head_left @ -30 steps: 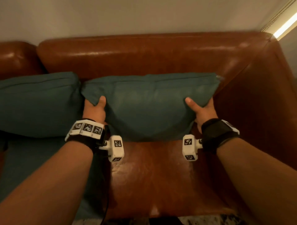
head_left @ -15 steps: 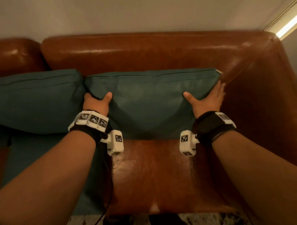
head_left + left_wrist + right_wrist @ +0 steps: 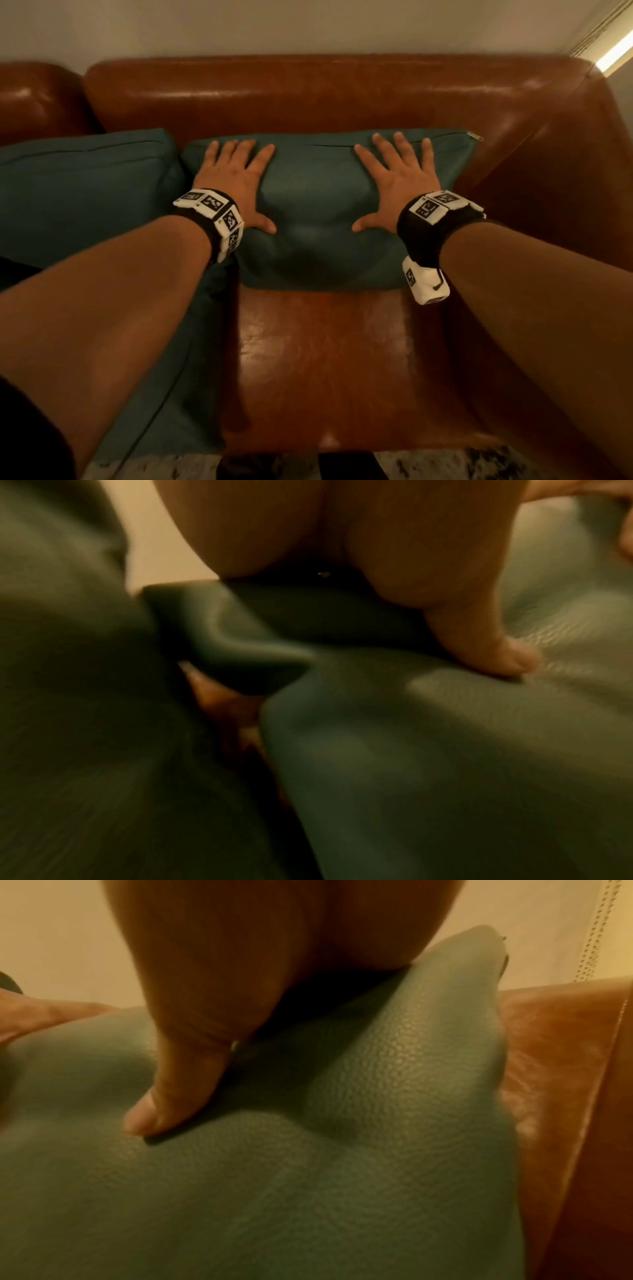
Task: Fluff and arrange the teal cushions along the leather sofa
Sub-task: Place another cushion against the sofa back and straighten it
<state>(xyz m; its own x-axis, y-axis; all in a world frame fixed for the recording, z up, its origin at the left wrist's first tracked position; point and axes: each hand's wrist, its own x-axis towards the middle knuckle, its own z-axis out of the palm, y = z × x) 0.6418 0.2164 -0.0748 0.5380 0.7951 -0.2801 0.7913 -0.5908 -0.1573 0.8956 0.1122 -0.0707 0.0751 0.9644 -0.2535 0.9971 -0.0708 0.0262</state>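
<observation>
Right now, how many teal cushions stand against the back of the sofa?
2. One is in the sofa's right corner, under both flat hands. The other stands beside it on the left, partly cut off by the picture's edge, so more may be hidden.

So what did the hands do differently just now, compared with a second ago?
Both hands let go of the cushion's side edges and moved onto its front: left hand and right hand now press flat, fingers spread. The cushion still leans against the sofa back, beside its neighbour.
</observation>
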